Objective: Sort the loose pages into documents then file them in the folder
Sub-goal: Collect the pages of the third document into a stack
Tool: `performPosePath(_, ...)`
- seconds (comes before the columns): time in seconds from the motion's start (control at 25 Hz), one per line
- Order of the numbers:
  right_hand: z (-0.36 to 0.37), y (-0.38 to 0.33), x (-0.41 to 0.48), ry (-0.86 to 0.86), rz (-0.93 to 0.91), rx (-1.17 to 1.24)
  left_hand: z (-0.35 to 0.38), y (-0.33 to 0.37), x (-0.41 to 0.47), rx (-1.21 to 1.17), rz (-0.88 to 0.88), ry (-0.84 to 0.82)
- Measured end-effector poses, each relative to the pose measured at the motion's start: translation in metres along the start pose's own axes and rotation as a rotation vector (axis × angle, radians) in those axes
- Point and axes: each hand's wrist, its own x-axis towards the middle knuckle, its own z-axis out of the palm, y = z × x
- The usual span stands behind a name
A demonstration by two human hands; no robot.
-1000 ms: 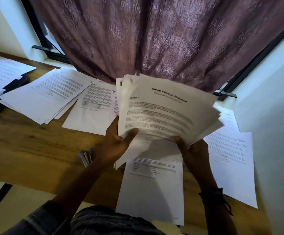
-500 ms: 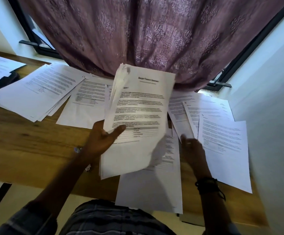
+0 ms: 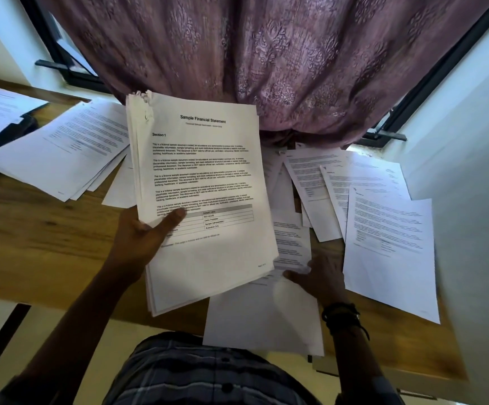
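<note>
My left hand (image 3: 142, 239) grips a thick stack of white pages (image 3: 205, 176) by its left edge, thumb on top, and holds it up above the wooden table (image 3: 33, 244). The top page reads "Sample Financial Statement". My right hand (image 3: 320, 276) lies lower right on loose pages (image 3: 266, 317) on the table, fingers spread and touching a sheet. Several more pages (image 3: 383, 229) are spread to the right and a fanned pile (image 3: 62, 159) lies to the left.
A dark folder (image 3: 12, 130) with pages on it sits at the far left edge. A purple curtain (image 3: 252, 62) hangs behind the table, and a white wall (image 3: 477, 200) closes in on the right. Some pages overhang the table's near edge.
My right hand let go of the stack and dropped onto the pages on the table. The left hand alone now holds the stack, which has squared up and come closer.
</note>
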Motion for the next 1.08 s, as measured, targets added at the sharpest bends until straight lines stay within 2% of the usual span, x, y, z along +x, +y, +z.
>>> performPosePath(0.12,0.003,-0.003,-0.003,0.049,-0.033,0.062,-0.003,-0.001,-0.003,-0.027,-0.03,0.009)
performPosePath(0.24,-0.011,-0.012,-0.009,-0.064,-0.004,0.412,-0.008,0.0,-0.004,-0.074,-0.071,0.041)
performPosePath(0.28,-0.018,-0.014,-0.011,-0.111,0.0,0.463,-0.011,0.0,-0.004,-0.092,-0.084,0.055)
performPosePath(0.36,-0.037,-0.014,-0.015,-0.149,0.001,0.522,-0.014,0.001,-0.005,-0.127,-0.109,0.078)
performPosePath(0.44,-0.062,-0.013,-0.021,-0.07,-0.028,0.513,-0.016,0.002,-0.005,-0.16,-0.137,0.095)
performPosePath(0.68,-0.149,-0.02,-0.038,0.01,-0.12,0.567,-0.01,0.012,-0.004,-0.217,-0.175,0.007)
performPosePath(0.76,-0.168,-0.027,-0.043,0.041,-0.164,0.661,-0.005,0.017,-0.004,-0.248,-0.164,-0.038)
performPosePath(0.96,-0.167,-0.053,-0.035,0.037,-0.265,0.93,0.011,0.03,0.001,-0.295,-0.166,-0.148)
performPosePath(1.08,-0.148,-0.073,-0.028,-0.008,-0.321,1.088,0.019,0.028,0.007,-0.326,-0.228,-0.175)
